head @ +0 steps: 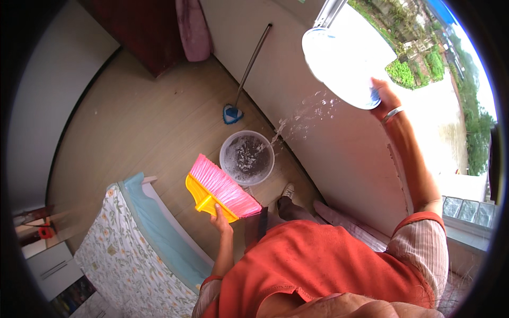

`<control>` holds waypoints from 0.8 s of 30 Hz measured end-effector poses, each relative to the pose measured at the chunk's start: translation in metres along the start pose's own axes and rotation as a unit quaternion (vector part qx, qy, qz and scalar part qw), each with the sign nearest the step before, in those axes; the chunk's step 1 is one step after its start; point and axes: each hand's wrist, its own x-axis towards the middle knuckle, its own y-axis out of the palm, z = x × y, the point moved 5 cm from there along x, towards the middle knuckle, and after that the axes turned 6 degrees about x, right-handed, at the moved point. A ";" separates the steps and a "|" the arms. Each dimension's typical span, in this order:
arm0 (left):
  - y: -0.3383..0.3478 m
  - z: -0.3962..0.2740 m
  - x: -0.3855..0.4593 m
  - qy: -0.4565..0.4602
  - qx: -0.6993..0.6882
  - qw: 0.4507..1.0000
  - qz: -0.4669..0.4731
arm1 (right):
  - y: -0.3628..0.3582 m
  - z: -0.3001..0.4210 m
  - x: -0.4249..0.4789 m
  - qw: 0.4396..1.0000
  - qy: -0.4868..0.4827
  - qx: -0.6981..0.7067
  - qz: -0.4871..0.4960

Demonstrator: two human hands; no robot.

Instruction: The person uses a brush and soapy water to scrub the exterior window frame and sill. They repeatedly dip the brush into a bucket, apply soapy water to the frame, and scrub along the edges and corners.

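My left hand (pixel 222 222) grips the yellow plastic base of a pink-bristled broom head (pixel 222 187), which has no handle fitted. Its bristles slant beside a round bucket (pixel 226 175) on the floor, partly filled with dark, foamy water. Up at the window, my right hand (pixel 385 97) holds a white pan (pixel 338 65) with blue at its edge by one end. Glare washes out the pan's surface, so its exact kind is unclear. A spray of water (pixel 304 117) hangs in the air between the pan and the bucket.
A mop (pixel 252 63) with a blue head leans against the wall (pixel 294 67) behind the bucket. To the left stands a bed with a flowered cover (pixel 131 254). Dark red furniture (pixel 137 28) occupies the far corner. The window sill (pixel 467 234) is at right.
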 end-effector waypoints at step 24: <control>0.005 -0.011 -0.028 0.020 0.065 0.998 -0.003 | -0.038 0.110 0.108 0.979 -0.160 -0.103 -0.073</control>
